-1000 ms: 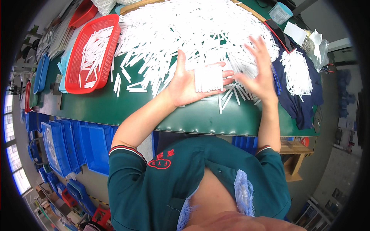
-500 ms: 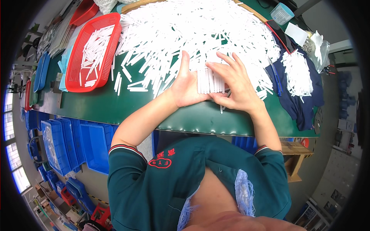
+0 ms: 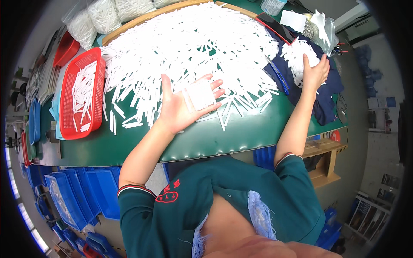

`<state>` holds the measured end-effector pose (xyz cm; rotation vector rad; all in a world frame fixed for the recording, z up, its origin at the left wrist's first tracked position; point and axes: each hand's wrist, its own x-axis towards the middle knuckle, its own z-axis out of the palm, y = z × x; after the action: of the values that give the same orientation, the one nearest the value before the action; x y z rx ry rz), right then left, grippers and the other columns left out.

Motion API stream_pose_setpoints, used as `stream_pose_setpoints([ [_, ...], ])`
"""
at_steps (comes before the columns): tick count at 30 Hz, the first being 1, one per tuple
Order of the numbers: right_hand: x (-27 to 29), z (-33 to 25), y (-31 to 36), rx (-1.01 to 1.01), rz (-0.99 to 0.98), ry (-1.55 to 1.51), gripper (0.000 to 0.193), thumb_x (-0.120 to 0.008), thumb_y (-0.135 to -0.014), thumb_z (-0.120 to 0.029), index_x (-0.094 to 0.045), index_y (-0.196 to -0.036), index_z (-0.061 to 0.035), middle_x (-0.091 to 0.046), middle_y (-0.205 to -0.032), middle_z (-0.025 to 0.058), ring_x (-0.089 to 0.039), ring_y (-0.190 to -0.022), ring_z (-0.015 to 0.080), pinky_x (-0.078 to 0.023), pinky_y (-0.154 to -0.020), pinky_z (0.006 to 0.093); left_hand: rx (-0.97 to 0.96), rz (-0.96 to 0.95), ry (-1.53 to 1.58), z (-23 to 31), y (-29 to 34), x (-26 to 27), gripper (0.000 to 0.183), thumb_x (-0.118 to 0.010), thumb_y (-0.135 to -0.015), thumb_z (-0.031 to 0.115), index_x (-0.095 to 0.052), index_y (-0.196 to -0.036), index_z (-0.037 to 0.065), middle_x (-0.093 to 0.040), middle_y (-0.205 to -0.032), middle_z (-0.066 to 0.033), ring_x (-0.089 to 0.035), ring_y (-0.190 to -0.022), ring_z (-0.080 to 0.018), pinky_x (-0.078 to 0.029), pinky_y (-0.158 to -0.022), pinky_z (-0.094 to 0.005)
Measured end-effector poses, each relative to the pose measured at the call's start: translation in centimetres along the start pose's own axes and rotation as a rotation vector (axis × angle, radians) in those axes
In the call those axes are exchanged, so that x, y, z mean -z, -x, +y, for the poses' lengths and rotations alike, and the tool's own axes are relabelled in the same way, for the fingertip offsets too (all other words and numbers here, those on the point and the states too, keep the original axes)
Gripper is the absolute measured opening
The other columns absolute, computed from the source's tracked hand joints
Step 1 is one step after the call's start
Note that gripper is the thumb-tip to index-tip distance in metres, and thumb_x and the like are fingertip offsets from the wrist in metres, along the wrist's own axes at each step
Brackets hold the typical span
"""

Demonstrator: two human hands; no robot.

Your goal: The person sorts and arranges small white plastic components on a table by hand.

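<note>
My left hand (image 3: pixel 174 109) is palm up over the near part of the green table, fingers stretched out, holding a side-by-side row of short white sticks (image 3: pixel 201 95) across its palm and fingers. To the right, my right hand (image 3: pixel 316 74) is open at the edge of a small heap of white sticks (image 3: pixel 297 58) on a navy cloth (image 3: pixel 329 92). Nothing shows in its fingers; whether they touch the heap I cannot tell. A large spread of loose white sticks (image 3: pixel 180 47) lies beyond my left hand.
A red perforated basket (image 3: pixel 69 129) with more sticks stands on the left. A blue cutter knife (image 3: pixel 279 77) and a dark phone-like slab with a red edge (image 3: pixel 275 28) lie by the cloth. Bags of sticks (image 3: pixel 103 17) stand behind a wooden rail (image 3: pixel 146 16). Blue crates (image 3: pixel 69 200) are below.
My right hand has left the row of sticks in my left hand and moved right to the small heap on the cloth. The left hand still bears the row. The view has shifted.
</note>
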<state>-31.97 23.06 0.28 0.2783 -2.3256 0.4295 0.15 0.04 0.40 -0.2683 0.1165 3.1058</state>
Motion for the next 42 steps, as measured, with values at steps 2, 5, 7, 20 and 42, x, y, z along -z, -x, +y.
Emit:
stream_pose_setpoints([
  [2, 0.2, 0.0, -0.2, 0.039, 0.044, -0.204, 0.071, -0.07, -0.08, -0.039, -0.043, -0.133, -0.0011, -0.045, -0.133, 0.0226, -0.04, -0.125, 0.0384, -0.03, -0.104, 0.0461, 0.009, 0.004, -0.02, 0.1, -0.2, -0.2, 0.115, -0.029, -0.071, 0.087, -0.023, -0.143, -0.002, -0.031, -0.144, -0.0254, -0.033, -0.132, -0.0403, -0.023, -0.109, -0.0553],
  [5, 1.5, -5.3, 1.3, 0.07, -0.099, -0.814, 0.059, -0.07, -0.083, -0.028, -0.046, -0.129, 0.0004, -0.048, -0.131, 0.0195, -0.045, -0.123, 0.031, -0.034, -0.103, 0.0364, -0.039, 0.005, -0.023, 0.0, 0.0, 0.3, 0.116, -0.028, -0.071, 0.087, -0.022, -0.143, -0.003, -0.029, -0.144, -0.0261, -0.032, -0.132, -0.04, -0.025, -0.109, -0.0533],
  [7, 2.3, -7.9, 2.8, 0.245, -0.252, -0.972, 0.06, -0.072, -0.081, -0.025, -0.047, -0.129, -0.0001, -0.05, -0.13, 0.0178, -0.048, -0.12, 0.0285, -0.035, -0.102, 0.0346, -0.041, -0.009, -0.017, 0.1, -0.2, 0.1, 0.116, -0.027, -0.071, 0.088, -0.021, -0.143, -0.004, -0.029, -0.144, -0.0264, -0.033, -0.132, -0.0402, -0.026, -0.109, -0.0518],
  [20, 8.1, -15.0, 10.6, 1.009, -0.816, -1.047, 0.094, -0.083, -0.058, -0.038, -0.04, -0.135, -0.0026, -0.051, -0.132, 0.0125, -0.051, -0.118, 0.03, -0.027, -0.108, 0.0508, 0.001, -0.059, -0.143, 0.0, -0.2, 0.1, 0.113, -0.016, -0.072, 0.087, -0.021, -0.144, 0.0, -0.033, -0.144, -0.0207, -0.035, -0.132, -0.0357, -0.033, -0.107, -0.0486],
  [42, 9.9, -16.2, 12.0, 1.081, -0.695, -1.01, 0.08, -0.08, -0.064, -0.035, -0.046, -0.13, -0.0062, -0.056, -0.124, 0.0124, -0.053, -0.116, 0.0288, -0.028, -0.107, 0.0516, -0.009, 0.14, -0.326, -1.5, -0.3, -0.3, 0.103, -0.02, -0.077, 0.084, -0.034, -0.139, 0.003, -0.042, -0.138, -0.014, -0.043, -0.127, -0.0276, -0.037, -0.103, -0.0473],
])
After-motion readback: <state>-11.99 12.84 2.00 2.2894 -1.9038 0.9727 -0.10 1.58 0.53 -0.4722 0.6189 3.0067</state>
